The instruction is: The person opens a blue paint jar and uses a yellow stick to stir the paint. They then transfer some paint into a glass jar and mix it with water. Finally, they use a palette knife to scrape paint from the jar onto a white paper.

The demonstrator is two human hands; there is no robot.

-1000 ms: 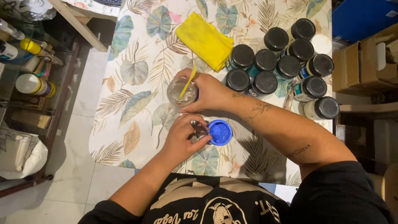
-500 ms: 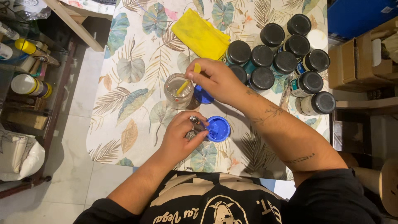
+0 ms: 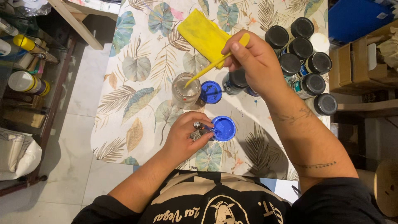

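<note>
My right hand (image 3: 253, 60) grips a yellow paintbrush (image 3: 215, 62) whose tip dips into a clear glass of water (image 3: 185, 90). My left hand (image 3: 186, 139) pinches a small shiny object (image 3: 199, 125) at the rim of a round lid filled with blue paint (image 3: 224, 128). A second blue paint lid (image 3: 211, 92) lies just right of the glass, beside an open paint jar (image 3: 234, 81) partly under my right hand.
A folded yellow cloth (image 3: 204, 35) lies at the far side of the leaf-patterned tablecloth (image 3: 141, 83). Several black-lidded paint jars (image 3: 309, 62) cluster at the right. Cardboard boxes (image 3: 365, 62) stand to the right, a shelf with containers (image 3: 25, 79) to the left.
My right hand has lifted up and to the right, tilting the brush so only its tip stays in the glass; a blue lid beside the glass is now uncovered. The left hand stays put.
</note>
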